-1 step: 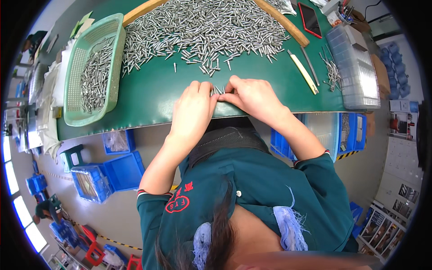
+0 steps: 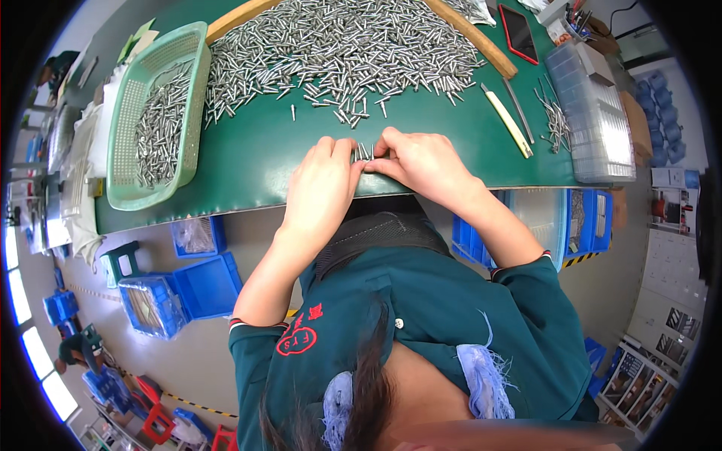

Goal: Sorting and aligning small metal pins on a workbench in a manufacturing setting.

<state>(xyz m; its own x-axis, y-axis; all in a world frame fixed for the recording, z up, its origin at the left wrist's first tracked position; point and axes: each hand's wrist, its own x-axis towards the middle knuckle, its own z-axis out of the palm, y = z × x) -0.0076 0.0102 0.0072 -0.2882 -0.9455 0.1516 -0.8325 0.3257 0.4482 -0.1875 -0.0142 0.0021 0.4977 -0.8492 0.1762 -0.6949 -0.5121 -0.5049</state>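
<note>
Several small silver metal pins stand side by side between my fingertips, close to the front edge of the green table. My left hand closes on them from the left, its thumb and fingers pressed together. From the other side, my right hand pinches at the same row. Fingers partly cover the pins, so their lower ends are hidden. Beyond my hands spreads a large heap of similar metal pins, with a few loose ones at its near side. More pins lie in a light green plastic basket on the left.
Wooden strips border the heap. To the right lie a yellow-handled cutter, a thin metal strip, a red-edged phone, thin metal rods and clear plastic boxes. Blue bins stand below the table.
The pins between my fingertips have shifted slightly and stand closer to upright. My hands have barely moved.
</note>
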